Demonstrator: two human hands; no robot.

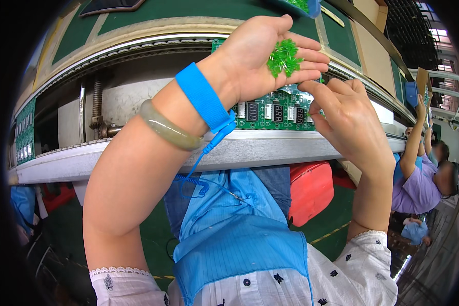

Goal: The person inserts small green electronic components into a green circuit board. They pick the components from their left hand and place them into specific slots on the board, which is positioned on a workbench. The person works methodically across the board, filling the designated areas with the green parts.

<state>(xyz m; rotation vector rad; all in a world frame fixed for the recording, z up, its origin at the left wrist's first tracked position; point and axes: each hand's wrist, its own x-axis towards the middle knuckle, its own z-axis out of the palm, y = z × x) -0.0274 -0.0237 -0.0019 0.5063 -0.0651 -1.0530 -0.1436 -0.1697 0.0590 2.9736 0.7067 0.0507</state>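
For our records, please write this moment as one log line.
left hand: palm up, holding green components | right hand: fingers curled near circuit board, grip unclear

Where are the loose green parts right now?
Head view, upper centre: the green parts lie on the left hand, beside the right hand; more sit in the blue bin above.

A bright blue anti-static wrist strap (pixel 204 97) circles the left wrist (pixel 223 76), trailing a coiled blue cord (pixel 203 189). Elbow-ward of the strap sits a grey-green bangle (pixel 166 131). Below the strap show a pinstriped blue apron (pixel 239 245), denim trousers (pixel 276 186) and a lace-cuffed white blouse (pixel 344 270) with dark motifs.
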